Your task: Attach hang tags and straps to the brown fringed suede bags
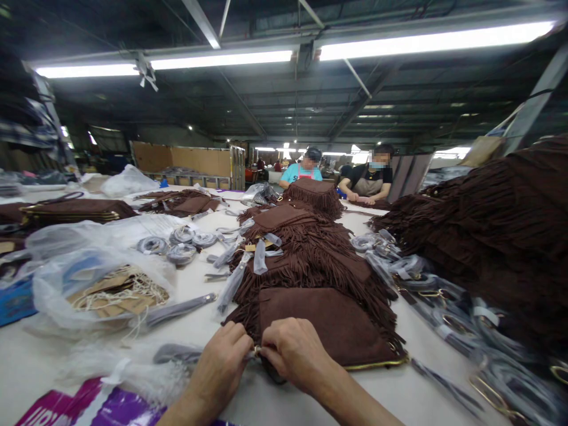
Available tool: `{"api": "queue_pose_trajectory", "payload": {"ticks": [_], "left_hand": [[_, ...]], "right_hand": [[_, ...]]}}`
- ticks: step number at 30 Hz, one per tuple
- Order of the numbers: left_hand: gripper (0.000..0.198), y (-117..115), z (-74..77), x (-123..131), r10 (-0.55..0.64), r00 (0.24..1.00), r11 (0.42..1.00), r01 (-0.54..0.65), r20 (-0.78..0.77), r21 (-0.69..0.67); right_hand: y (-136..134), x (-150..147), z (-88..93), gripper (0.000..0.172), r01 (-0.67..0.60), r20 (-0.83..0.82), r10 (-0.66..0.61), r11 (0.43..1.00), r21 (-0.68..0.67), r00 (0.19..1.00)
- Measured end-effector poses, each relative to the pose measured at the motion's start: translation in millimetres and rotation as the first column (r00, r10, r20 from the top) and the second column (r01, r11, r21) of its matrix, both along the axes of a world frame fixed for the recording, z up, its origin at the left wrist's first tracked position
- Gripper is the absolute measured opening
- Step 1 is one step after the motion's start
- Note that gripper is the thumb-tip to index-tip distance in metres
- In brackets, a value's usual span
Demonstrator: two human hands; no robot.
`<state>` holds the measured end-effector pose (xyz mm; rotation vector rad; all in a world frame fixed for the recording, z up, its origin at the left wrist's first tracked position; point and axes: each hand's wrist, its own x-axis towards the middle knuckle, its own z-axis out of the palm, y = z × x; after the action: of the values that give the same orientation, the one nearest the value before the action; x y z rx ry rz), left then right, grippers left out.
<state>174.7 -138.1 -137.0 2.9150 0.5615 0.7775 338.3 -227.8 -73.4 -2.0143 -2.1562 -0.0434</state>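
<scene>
A dark brown bag with a gold zip edge lies flat on a pale worktable, its zip side towards the wearer. At its near left corner, two bare hands meet. The left hand has its thumb and fingers drawn together in a pinch on a small metal fitting. The right hand, knuckles up and fingers curled nearly closed, pinches at the same fitting from the other side, touching the bag's corner; which part each fingertip grips is too small to tell. A dark strap loop hangs below the right hand.

Directly beyond the bag, more brown fringed bags overlap in a row. Left of the bag lie a grey wrapped strap and a clear plastic sack containing tan tags with white strings. Nearer the wearer, to the bag's left, is a purple printed plastic package. Right of the bag are coiled grey straps with gold clasps, and behind them a tall heap of brown fringed pieces. Far beyond the bag, two co-workers stand: one in a blue top, another in an apron, hands on a brown piece.
</scene>
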Motion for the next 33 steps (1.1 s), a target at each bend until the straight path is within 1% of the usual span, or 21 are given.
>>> {"api": "queue_pose_trajectory", "payload": {"ticks": [3,5,8,10,12,14,16,18,19,20,21,22,23,25,28,30,33], "left_hand": [[0.020,-0.2,-2.5,-0.9,-0.016,1.000,1.000,0.017,0.025,-0.027],[0.020,0.2,-5.1,-1.0,-0.025,0.999,0.999,0.027,0.048,-0.034],[0.019,1.7,-8.4,-0.9,-0.038,0.997,0.996,0.044,0.074,-0.077],[0.018,2.0,-7.4,-1.6,-0.041,0.997,0.988,0.050,0.063,-0.146],[0.019,1.2,-2.0,-3.2,-0.051,0.998,0.964,0.056,0.028,-0.260],[0.022,0.5,7.2,-5.3,-0.072,0.997,0.906,0.056,-0.021,-0.420],[0.022,1.7,16.7,-6.7,-0.099,0.994,0.800,0.052,-0.046,-0.598],[0.008,5.5,22.6,-6.2,-0.079,0.997,0.688,0.036,-0.025,-0.725],[0.011,8.1,23.4,-5.0,-0.056,0.998,0.657,0.030,-0.009,-0.754],[0.018,10.6,22.9,-3.4,-0.038,0.999,0.650,0.030,0.007,-0.759],[0.021,12.9,21.3,-1.3,-0.030,0.999,0.666,0.035,0.020,-0.745],[0.021,14.7,19.0,0.9,-0.034,0.999,0.695,0.048,0.033,-0.717],[0.021,15.9,16.6,3.1,-0.052,0.998,0.723,0.068,0.044,-0.687],[0.026,16.9,12.7,7.0,-0.087,0.995,0.756,0.100,0.052,-0.647],[0.027,16.4,11.1,11.1,-0.079,0.997,0.764,0.061,0.001,-0.642],[0.024,15.7,11.7,12.6,-0.082,0.996,0.769,0.042,-0.033,-0.638],[0.020,14.5,11.6,13.4,-0.103,0.994,0.796,0.068,-0.024,-0.601]], "right_hand": [[-2.1,-4.2,-5.2,0.016,-0.017,0.059,0.015,1.000,0.020,0.998],[-2.0,-7.3,-12.5,0.015,-0.021,0.085,0.016,0.998,0.060,0.996],[-0.2,-9.9,-30.9,0.015,-0.044,0.078,0.030,0.980,0.194,0.996],[1.1,-9.1,-46.3,0.018,-0.085,0.047,0.074,0.941,0.328,0.996],[1.7,-6.6,-60.9,0.029,-0.162,0.041,0.162,0.868,0.470,0.986],[1.1,-3.4,-71.3,0.048,-0.253,0.084,0.251,0.784,0.567,0.964],[-0.4,-0.6,-76.2,0.059,-0.330,0.142,0.310,0.717,0.614,0.940],[-2.0,1.2,-76.8,0.059,-0.383,0.183,0.350,0.676,0.630,0.919],[-2.4,1.8,-76.3,0.057,-0.401,0.194,0.366,0.660,0.635,0.910],[-2.6,2.3,-75.9,0.056,-0.413,0.199,0.379,0.650,0.637,0.904],[-2.4,2.7,-75.6,0.054,-0.418,0.200,0.385,0.645,0.640,0.901],[-2.0,3.1,-75.7,0.053,-0.421,0.202,0.388,0.641,0.642,0.899],[-1.4,3.4,-76.0,0.052,-0.425,0.207,0.391,0.634,0.646,0.897],[-0.3,3.9,-77.2,0.052,-0.433,0.212,0.398,0.623,0.651,0.892],[0.3,3.4,-78.3,0.053,-0.435,0.211,0.403,0.624,0.649,0.891],[-0.3,2.4,-78.8,0.053,-0.423,0.207,0.389,0.632,0.650,0.898],[-2.4,1.4,-79.7,0.052,-0.409,0.205,0.371,0.640,0.651,0.906]]}}
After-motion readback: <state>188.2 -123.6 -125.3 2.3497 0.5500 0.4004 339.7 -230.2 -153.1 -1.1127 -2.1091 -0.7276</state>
